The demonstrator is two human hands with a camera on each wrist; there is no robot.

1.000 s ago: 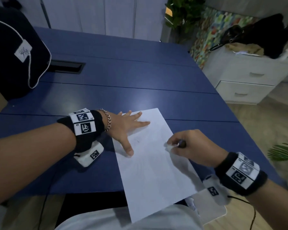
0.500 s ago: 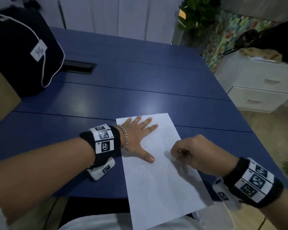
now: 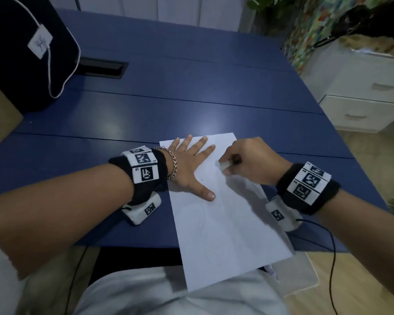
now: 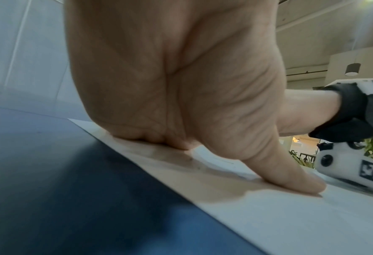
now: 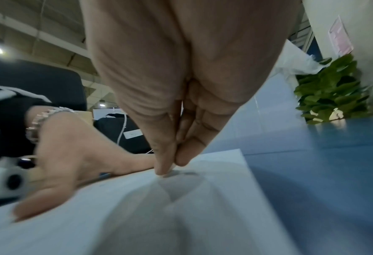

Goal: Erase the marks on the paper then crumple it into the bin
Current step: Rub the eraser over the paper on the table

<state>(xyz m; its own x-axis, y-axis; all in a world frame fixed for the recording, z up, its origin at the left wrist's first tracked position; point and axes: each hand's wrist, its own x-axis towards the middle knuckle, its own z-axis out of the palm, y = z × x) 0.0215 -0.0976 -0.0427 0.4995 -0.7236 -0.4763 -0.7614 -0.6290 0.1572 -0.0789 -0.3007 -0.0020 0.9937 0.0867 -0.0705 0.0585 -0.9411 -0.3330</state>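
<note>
A white sheet of paper (image 3: 225, 223) lies on the blue table (image 3: 168, 110), its near end hanging over the table's front edge. My left hand (image 3: 191, 164) lies flat on the sheet's upper left part, fingers spread and thumb out; the left wrist view shows the palm (image 4: 170, 77) and thumb pressed onto the paper (image 4: 290, 224). My right hand (image 3: 243, 162) pinches a small white eraser (image 3: 224, 165) and holds its tip on the paper near the top. In the right wrist view the pinched fingertips (image 5: 170, 162) touch the paper (image 5: 181, 215). No bin is in view.
A dark bag (image 3: 21, 53) with a white cord and tag stands at the table's far left beside a black cable slot (image 3: 102, 69). A white drawer unit (image 3: 369, 96) and potted plants stand to the right. A clear plastic sheet (image 3: 300, 276) lies below the table's edge.
My right hand with the eraser has moved up the sheet toward its top edge, closer to my left fingers. The left hand stays flat on the paper.
</note>
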